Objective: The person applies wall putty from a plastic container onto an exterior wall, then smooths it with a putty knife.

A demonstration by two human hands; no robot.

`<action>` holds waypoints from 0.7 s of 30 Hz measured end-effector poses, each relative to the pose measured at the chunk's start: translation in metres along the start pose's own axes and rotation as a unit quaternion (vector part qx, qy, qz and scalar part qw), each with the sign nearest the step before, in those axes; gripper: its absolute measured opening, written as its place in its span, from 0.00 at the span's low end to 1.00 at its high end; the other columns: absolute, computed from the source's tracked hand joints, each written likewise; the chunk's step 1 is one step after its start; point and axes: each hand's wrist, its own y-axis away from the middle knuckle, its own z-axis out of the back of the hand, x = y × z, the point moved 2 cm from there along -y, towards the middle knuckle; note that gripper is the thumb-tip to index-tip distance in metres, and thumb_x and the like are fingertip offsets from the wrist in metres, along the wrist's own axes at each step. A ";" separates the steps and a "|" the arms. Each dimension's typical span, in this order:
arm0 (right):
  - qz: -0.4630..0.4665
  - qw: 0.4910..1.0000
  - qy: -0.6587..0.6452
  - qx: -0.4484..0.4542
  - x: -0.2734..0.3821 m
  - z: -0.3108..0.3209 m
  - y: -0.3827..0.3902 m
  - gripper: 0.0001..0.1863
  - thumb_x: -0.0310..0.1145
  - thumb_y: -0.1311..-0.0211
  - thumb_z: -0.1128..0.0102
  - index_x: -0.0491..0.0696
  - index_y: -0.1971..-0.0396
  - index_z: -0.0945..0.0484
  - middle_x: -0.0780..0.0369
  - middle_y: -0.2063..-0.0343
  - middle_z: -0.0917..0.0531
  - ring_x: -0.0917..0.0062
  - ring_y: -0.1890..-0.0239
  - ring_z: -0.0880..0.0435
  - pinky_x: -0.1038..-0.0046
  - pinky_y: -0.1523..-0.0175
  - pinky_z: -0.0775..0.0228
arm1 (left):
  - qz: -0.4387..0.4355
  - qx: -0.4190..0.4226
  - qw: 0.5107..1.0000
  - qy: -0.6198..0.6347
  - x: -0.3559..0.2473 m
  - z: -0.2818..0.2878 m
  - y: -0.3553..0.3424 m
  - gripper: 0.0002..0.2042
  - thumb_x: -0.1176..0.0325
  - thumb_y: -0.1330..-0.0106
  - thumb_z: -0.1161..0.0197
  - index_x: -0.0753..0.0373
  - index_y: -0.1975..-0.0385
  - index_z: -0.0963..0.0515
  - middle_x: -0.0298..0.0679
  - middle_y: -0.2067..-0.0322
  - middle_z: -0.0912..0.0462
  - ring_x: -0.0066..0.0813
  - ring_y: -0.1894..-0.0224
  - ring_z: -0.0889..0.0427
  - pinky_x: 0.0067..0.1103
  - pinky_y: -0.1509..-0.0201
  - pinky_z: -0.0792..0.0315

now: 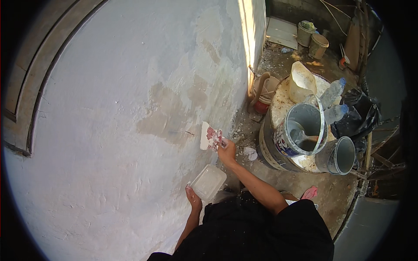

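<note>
My right hand [227,153] is closed round the handle of a wide putty knife [210,136], its red part smeared with white filler. The blade is close to the wall [109,130], beside a bare brownish-grey patch [163,114]; I cannot tell whether it touches. Lower down, my left hand [194,199] grips the edge of a shallow, pale rectangular tray [209,182] crusted with filler. What lies inside the tray is hard to make out. The wall is coated unevenly in white.
A drum [266,148] at right bears a grey bucket [305,130] with a stirring tool, a second bucket [344,155], a cut white container [301,82] and plastic bottles [333,92]. Small pails [318,46] stand far back. A door frame [48,56] borders the wall at left.
</note>
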 end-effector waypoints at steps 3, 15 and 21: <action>-0.083 0.994 -0.038 -0.058 -0.081 0.011 -0.030 0.10 0.20 0.46 0.46 0.40 0.64 0.18 0.61 0.73 0.16 0.81 0.68 0.19 0.75 0.64 0.29 | -0.009 0.034 0.999 -0.017 -0.009 -0.003 0.000 0.20 0.61 0.24 0.63 0.73 0.48 0.34 0.44 0.54 0.28 0.29 0.49 0.32 0.23 0.41 0.41; -0.116 0.966 -0.224 0.055 -0.079 -0.027 -0.040 0.11 0.19 0.40 0.47 0.37 0.57 0.22 0.59 0.64 0.17 0.77 0.65 0.17 0.76 0.60 0.21 | -0.002 0.025 0.999 -0.026 -0.036 -0.013 -0.005 0.20 0.59 0.24 0.64 0.70 0.49 0.33 0.41 0.57 0.28 0.27 0.52 0.31 0.22 0.43 0.39; -0.099 0.968 -0.219 0.074 -0.042 -0.032 -0.028 0.11 0.19 0.39 0.49 0.35 0.57 0.22 0.59 0.64 0.17 0.77 0.64 0.17 0.77 0.59 0.22 | -0.015 0.032 0.999 0.012 -0.028 -0.021 -0.012 0.19 0.59 0.24 0.64 0.70 0.51 0.33 0.39 0.60 0.29 0.26 0.54 0.32 0.21 0.45 0.39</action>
